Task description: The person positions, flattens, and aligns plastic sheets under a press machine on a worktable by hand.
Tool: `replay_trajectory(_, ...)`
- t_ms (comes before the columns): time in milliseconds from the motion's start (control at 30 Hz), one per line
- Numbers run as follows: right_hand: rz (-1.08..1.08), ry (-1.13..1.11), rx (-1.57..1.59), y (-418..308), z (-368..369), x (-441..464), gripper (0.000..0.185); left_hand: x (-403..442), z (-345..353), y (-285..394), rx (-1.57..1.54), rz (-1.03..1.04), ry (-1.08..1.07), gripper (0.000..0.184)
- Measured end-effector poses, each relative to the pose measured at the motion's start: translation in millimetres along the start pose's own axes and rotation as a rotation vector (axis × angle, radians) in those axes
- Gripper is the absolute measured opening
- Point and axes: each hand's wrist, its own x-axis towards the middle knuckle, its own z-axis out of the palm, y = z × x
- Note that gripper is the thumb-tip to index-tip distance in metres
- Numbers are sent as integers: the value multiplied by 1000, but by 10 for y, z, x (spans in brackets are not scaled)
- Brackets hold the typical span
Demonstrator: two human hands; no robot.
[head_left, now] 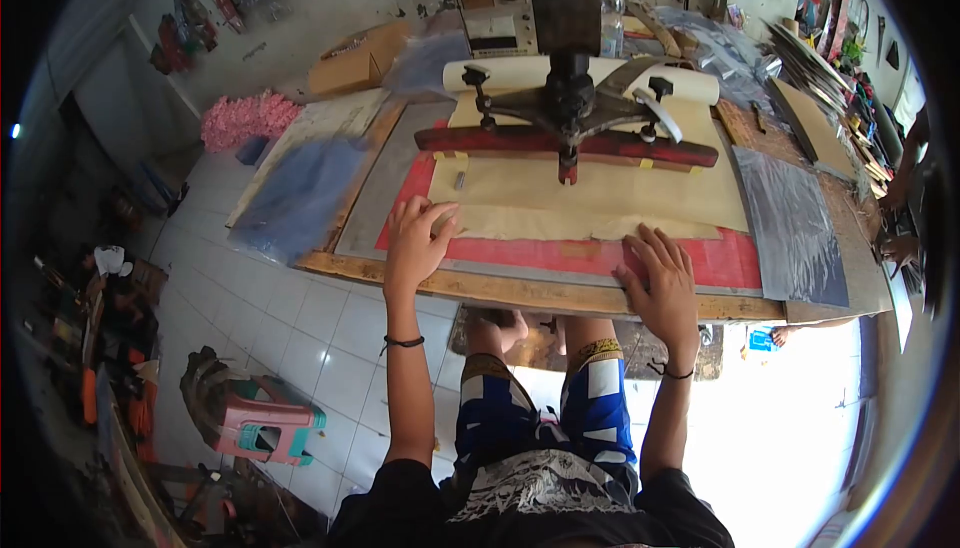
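A tan sheet [590, 190] lies over a red sheet [560, 256] on the grey bed of a machine. At the tan sheet's front left corner is my left hand [415, 248], fingers bent slightly and thumb apart. My right hand [662, 283] rests palm down near the front right edge, its fingers stretched across the tan and red sheets. Above the tan sheet, a long dark red bar [600, 148] hangs from the black press head [570, 103]. Yellow tape and a small grey piece [460, 181] are near the bar's left end.
Bluish clear plastic sheets [300, 193] lie left of the bed, and a grey plastic sheet [790, 223] lies right. Behind stand a cardboard box [360, 58] and pink material [250, 120]. A pink stool [265, 423] is on the floor. Another person's hand [900, 248] shows at right.
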Motion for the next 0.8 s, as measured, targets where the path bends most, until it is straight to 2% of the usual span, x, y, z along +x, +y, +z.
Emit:
replay_trajectory(300, 42, -36, 12, 97, 46, 198, 45, 18, 31, -51, 7, 32, -6, 27)
replay_trajectory(400, -50, -72, 97, -47, 54, 440, 46, 20, 27, -54, -4, 23, -17, 27)
replay_trajectory(433, -47, -162, 177, -44, 157, 473, 48, 11, 25, -50, -8, 18, -19, 26)
replay_trajectory(533, -127, -206, -32, -155, 284, 428, 50, 54, 12, -40, -13, 10, -10, 25)
replay_trajectory(800, -151, -278, -60, -1, 273, 476, 48, 27, 25, -79, -17, -3, 2, 23)
